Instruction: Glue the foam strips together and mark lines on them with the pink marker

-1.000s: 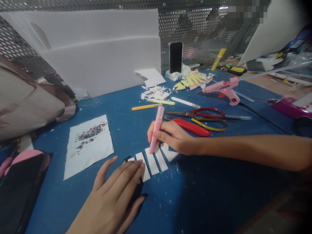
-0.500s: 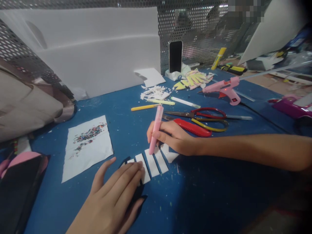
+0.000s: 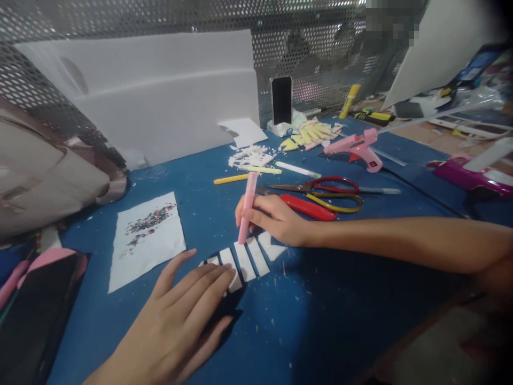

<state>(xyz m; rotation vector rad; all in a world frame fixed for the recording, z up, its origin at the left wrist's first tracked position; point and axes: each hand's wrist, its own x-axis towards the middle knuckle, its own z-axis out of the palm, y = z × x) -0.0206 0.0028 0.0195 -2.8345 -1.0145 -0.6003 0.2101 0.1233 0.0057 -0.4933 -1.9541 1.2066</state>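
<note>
Our right hand (image 3: 282, 222) curls its fingers round a pink pen (image 3: 250, 191), a white strip (image 3: 245, 262) just below them running toward us; our left hand (image 3: 180, 310), flattened, gripping nothing, covers the neighbouring strip (image 3: 226, 256).

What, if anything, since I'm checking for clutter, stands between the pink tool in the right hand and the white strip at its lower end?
Nothing visible stands between the pink tool in the right hand and that white strip; the left hand lies to the side, over neighbouring strips.
</note>
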